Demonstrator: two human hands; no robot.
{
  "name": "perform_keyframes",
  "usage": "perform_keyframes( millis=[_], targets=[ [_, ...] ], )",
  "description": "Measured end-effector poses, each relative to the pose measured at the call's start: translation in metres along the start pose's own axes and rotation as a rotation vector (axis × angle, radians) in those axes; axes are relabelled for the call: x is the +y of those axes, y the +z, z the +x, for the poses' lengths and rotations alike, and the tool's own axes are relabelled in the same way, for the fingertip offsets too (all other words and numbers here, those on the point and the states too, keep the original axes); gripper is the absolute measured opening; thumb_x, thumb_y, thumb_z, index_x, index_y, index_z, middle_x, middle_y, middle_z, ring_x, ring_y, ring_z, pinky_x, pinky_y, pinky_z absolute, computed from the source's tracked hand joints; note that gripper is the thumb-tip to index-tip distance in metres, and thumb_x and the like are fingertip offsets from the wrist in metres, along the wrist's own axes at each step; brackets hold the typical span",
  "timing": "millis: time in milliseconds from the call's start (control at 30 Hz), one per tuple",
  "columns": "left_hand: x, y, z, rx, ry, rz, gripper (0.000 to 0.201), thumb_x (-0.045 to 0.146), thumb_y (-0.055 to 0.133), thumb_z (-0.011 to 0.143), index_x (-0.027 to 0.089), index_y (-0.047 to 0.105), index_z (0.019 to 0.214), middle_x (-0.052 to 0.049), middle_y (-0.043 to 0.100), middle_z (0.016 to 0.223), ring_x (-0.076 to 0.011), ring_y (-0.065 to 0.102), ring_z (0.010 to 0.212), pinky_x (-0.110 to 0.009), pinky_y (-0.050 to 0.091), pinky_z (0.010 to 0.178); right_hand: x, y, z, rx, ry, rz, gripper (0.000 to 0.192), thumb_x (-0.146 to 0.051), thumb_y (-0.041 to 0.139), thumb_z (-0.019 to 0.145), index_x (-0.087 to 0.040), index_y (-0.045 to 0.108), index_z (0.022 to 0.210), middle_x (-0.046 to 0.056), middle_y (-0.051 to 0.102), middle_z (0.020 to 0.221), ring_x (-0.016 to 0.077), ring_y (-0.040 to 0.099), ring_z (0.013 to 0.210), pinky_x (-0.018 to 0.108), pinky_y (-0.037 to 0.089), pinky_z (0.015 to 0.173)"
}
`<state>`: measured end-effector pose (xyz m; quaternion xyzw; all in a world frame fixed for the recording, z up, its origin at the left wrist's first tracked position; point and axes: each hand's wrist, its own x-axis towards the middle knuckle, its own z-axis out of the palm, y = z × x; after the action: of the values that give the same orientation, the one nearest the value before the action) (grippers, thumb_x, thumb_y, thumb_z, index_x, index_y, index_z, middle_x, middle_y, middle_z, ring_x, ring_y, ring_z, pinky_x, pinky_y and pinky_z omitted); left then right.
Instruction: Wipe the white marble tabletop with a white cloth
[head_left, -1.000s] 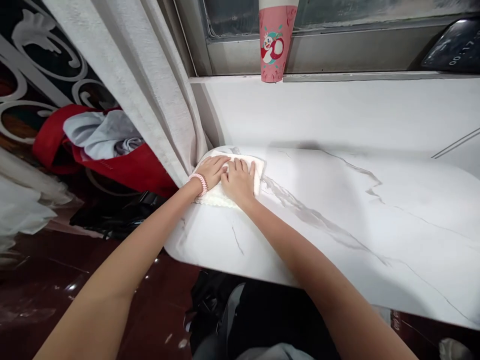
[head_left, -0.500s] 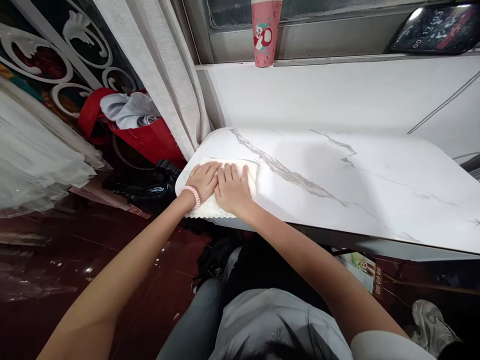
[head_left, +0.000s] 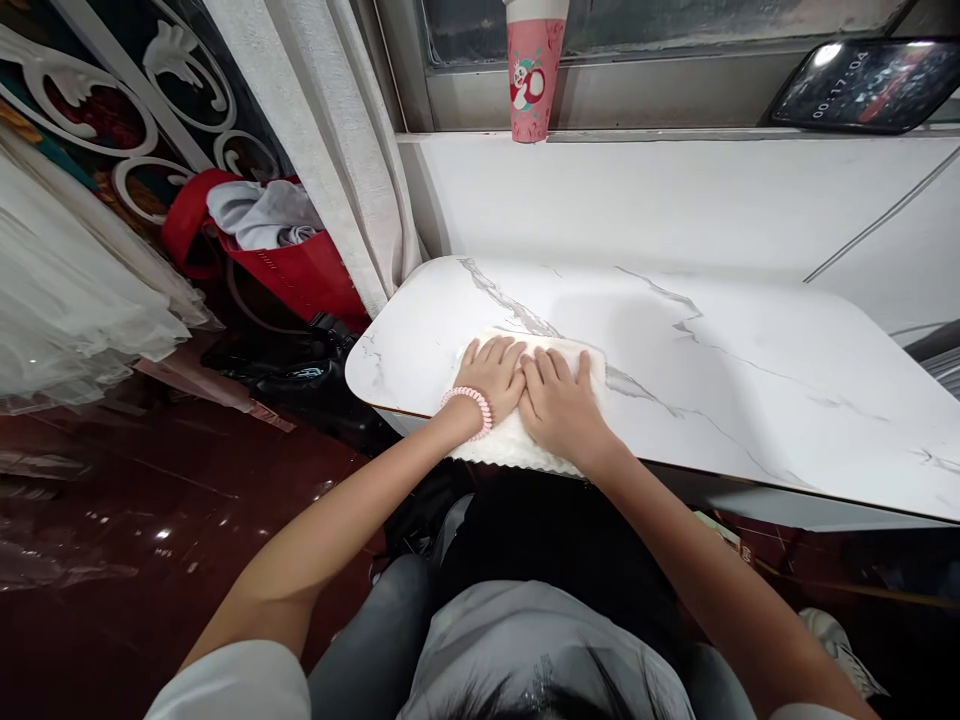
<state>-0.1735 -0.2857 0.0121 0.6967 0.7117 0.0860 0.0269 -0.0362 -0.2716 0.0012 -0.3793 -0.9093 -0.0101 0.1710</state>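
Observation:
A cream-white cloth (head_left: 517, 445) with a scalloped edge lies flat on the white marbled tabletop (head_left: 750, 400), its near edge hanging slightly over the front. My left hand (head_left: 491, 378), with a pink coiled band at the wrist, presses flat on the left part of the cloth. Beside it, my right hand (head_left: 559, 405) lies on the cloth with fingers stretched out. The two hands touch or nearly touch at the thumbs. Neither one grips anything.
A pink cup (head_left: 534, 80) stands on the window ledge behind the table. Farther right leans a phone (head_left: 862, 88) showing a timer. A pale curtain (head_left: 337, 140) hangs at the table's left end, near a red bag (head_left: 300, 275) with grey cloth in it.
Both hands and the cloth under them have slid to the right, from the table's left end toward its middle. The left corner of the tabletop now shows bare.

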Motion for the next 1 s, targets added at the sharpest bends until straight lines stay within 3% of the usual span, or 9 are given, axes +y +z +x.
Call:
perform_keyframes(
  millis=[200, 533, 767, 1000],
  targets=[
    [-0.02, -0.001, 0.037, -0.002, 0.055, -0.055, 0.049, 0.03, 0.024, 0.099, 0.019, 0.045, 0.142, -0.007, 0.047, 0.151, -0.0194, 0.036, 0.142, -0.044, 0.017, 0.122, 0.022, 0.011, 0.042, 0.016, 0.012, 0.014, 0.037, -0.027, 0.036, 0.094, -0.012, 0.059, 0.118, 0.017, 0.062, 0.116, 0.0316, 0.052, 0.105, 0.054, 0.033, 0.099],
    [-0.066, 0.006, 0.158, 0.062, 0.028, -0.049, 0.046, 0.03, 0.03, 0.096, 0.021, 0.051, 0.136, -0.008, 0.053, 0.144, -0.0221, 0.042, 0.137, -0.042, 0.024, 0.118, 0.081, 0.048, 0.156, 0.001, 0.067, 0.156, 0.042, -0.035, 0.043, 0.094, -0.018, 0.054, 0.131, 0.012, 0.057, 0.137, 0.0282, 0.046, 0.126, 0.046, 0.024, 0.109],
    [-0.076, 0.012, 0.229, 0.062, 0.058, -0.061, 0.047, 0.032, 0.032, 0.095, 0.02, 0.052, 0.136, -0.007, 0.053, 0.144, -0.0224, 0.043, 0.135, -0.04, 0.023, 0.118, 0.117, 0.062, 0.202, 0.066, 0.144, 0.226, 0.039, -0.033, 0.044, 0.093, -0.019, 0.057, 0.127, 0.01, 0.058, 0.136, 0.0271, 0.045, 0.128, 0.045, 0.021, 0.112],
    [-0.078, 0.018, 0.275, 0.095, 0.044, -0.056, 0.046, 0.032, 0.031, 0.095, 0.023, 0.053, 0.134, -0.007, 0.056, 0.14, -0.0232, 0.046, 0.133, -0.041, 0.027, 0.116, 0.147, 0.069, 0.238, 0.062, 0.161, 0.215, 0.037, -0.034, 0.044, 0.093, -0.021, 0.058, 0.124, 0.008, 0.058, 0.137, 0.0272, 0.045, 0.128, 0.045, 0.024, 0.111]
  ],
)
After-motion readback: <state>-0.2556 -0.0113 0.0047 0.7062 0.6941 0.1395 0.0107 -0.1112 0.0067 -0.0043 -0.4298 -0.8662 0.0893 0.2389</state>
